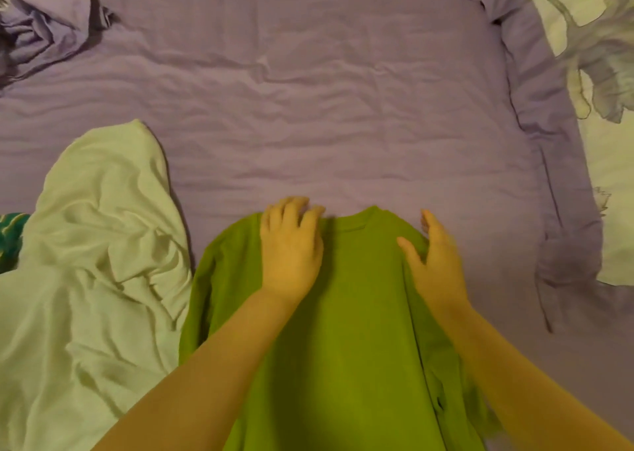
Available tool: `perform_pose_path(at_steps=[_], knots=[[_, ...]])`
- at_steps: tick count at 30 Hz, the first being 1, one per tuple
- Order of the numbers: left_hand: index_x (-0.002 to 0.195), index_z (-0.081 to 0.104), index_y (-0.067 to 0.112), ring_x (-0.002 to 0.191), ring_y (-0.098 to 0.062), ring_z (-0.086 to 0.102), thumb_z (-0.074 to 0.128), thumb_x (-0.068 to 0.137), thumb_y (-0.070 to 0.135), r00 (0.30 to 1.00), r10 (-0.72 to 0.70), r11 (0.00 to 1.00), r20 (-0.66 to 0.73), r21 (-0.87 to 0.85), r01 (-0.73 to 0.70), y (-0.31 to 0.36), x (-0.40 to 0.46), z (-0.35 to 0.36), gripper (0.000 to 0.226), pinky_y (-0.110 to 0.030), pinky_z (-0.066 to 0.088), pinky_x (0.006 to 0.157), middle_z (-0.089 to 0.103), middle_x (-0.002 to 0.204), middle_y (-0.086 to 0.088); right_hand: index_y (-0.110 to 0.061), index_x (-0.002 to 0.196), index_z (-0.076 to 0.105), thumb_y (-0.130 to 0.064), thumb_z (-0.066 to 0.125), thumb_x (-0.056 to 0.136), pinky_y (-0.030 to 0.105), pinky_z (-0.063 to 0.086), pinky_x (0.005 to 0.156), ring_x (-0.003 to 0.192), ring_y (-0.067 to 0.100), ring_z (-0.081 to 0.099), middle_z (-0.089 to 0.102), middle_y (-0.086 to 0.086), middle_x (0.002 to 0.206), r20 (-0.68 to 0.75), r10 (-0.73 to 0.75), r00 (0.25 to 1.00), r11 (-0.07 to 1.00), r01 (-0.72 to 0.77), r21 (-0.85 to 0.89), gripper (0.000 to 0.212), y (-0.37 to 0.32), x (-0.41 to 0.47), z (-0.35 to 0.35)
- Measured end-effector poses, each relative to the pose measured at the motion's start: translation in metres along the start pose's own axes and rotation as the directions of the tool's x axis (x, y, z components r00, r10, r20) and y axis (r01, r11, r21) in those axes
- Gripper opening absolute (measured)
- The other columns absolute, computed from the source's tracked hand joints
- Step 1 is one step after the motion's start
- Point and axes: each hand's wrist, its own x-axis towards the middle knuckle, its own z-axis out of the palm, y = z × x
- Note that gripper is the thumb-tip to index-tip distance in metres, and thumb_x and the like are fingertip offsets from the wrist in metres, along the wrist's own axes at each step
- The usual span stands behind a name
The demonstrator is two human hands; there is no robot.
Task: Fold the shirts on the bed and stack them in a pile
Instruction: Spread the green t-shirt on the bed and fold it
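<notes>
Two hands lie on a green shirt (346, 330) spread flat on the purple bed sheet (326, 107), collar pointing away, long axis toward the viewer. Left hand (291, 250) presses flat, fingers straight; right hand (437, 262) rests edge-on, fingers extended. Pale green shirt (89, 255) lies crumpled just left.

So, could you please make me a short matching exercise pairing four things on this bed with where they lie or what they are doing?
Things:
1. green shirt
2. pale shirt
3. purple garment
4. left hand

States:
A. crumpled at the far left corner
B. spread flat under both hands
C. pressing near the collar
D. rumpled, left of the green shirt

Pairs: 1-B, 2-D, 3-A, 4-C
</notes>
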Motion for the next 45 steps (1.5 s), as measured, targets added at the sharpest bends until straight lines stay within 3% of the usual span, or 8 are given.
perform_pose_path(at_steps=[4,10,16,22,30,36,40,45], knots=[[0.101,0.069,0.02,0.109,-0.028,0.058,0.045,0.081,0.021,0.938,0.315,0.936,0.142,-0.21,-0.283,0.06,-0.002,0.024,0.031,-0.04,0.047,0.092,0.067,0.109,-0.003,-0.006,0.129,0.052,-0.033,0.037,0.089,0.022,0.034,0.096,0.115,0.027,0.055,0.06,0.01,0.125,-0.028,0.106,0.994,0.99,-0.103,0.092,0.051,0.014,-0.04,-0.024],[0.107,0.069,0.029,0.11,-0.029,0.06,0.045,0.084,0.031,0.873,0.379,0.919,0.307,-0.236,-0.316,0.108,0.011,0.045,0.034,-0.039,0.051,0.085,0.065,0.119,0.001,-0.014,0.125,0.057,-0.051,0.037,0.087,0.038,0.05,0.086,0.1,0.022,0.06,0.065,0.002,0.113,-0.004,0.145,0.989,0.987,-0.145,-0.068,0.057,0.054,-0.105,-0.035],[0.136,0.048,0.031,0.132,-0.028,0.031,0.051,0.094,0.025,0.794,0.277,0.961,0.54,-0.153,-0.231,0.125,0.018,0.05,0.043,-0.036,0.03,0.102,0.046,0.138,0.0,-0.016,0.094,0.067,-0.042,0.042,0.09,0.034,0.048,0.061,0.071,0.027,0.061,0.064,0.004,0.082,-0.044,0.04,0.998,0.962,-0.051,-0.268,0.036,0.065,-0.127,-0.043],[0.101,0.067,0.014,0.103,-0.035,0.049,0.062,0.087,0.033,0.914,0.013,0.971,0.405,-0.224,0.085,0.137,0.036,0.052,0.025,-0.04,0.041,0.083,0.06,0.1,-0.014,-0.01,0.107,0.062,-0.026,0.046,0.097,0.041,0.043,0.074,0.092,0.034,0.059,0.06,0.014,0.104,-0.22,0.229,0.948,0.961,-0.257,-0.104,0.025,0.082,-0.089,-0.086],[0.108,0.065,0.021,0.12,-0.029,0.036,0.057,0.089,0.041,0.905,-0.151,0.982,0.399,-0.046,0.184,0.162,0.034,0.064,0.029,-0.039,0.036,0.083,0.051,0.121,-0.005,-0.005,0.131,0.051,-0.042,0.054,0.089,0.045,0.051,0.078,0.102,0.037,0.061,0.063,0.015,0.119,-0.085,0.172,0.981,0.92,-0.191,-0.342,0.056,0.101,-0.097,-0.097],[0.112,0.063,0.019,0.123,-0.033,0.036,0.061,0.086,0.036,0.908,-0.169,0.982,0.384,-0.01,0.187,0.167,0.031,0.068,0.031,-0.043,0.039,0.09,0.046,0.129,-0.011,-0.008,0.116,0.061,-0.025,0.051,0.094,0.042,0.048,0.064,0.088,0.039,0.061,0.059,0.019,0.108,-0.14,0.193,0.971,0.936,-0.225,-0.27,0.03,0.107,-0.099,-0.112],[0.104,0.063,0.01,0.105,-0.04,0.053,0.058,0.081,0.029,0.977,0.081,0.991,0.2,-0.119,-0.058,0.179,0.002,0.067,0.03,-0.047,0.048,0.085,0.056,0.114,-0.02,-0.009,0.111,0.06,-0.026,0.046,0.096,0.042,0.046,0.062,0.084,0.039,0.059,0.055,0.016,0.112,-0.129,0.136,0.982,0.946,-0.167,-0.279,0.027,0.097,-0.082,-0.129],[0.112,0.067,0.021,0.121,-0.033,0.052,0.042,0.088,0.044,0.857,0.373,0.928,0.357,-0.119,-0.354,0.191,-0.052,0.077,0.042,-0.058,0.041,0.1,0.063,0.12,-0.007,-0.02,0.128,0.046,-0.049,0.046,0.091,0.039,0.048,0.067,0.092,0.03,0.063,0.065,0.006,0.11,0.026,0.143,0.989,0.916,-0.122,-0.383,0.047,0.099,-0.093,-0.13]])
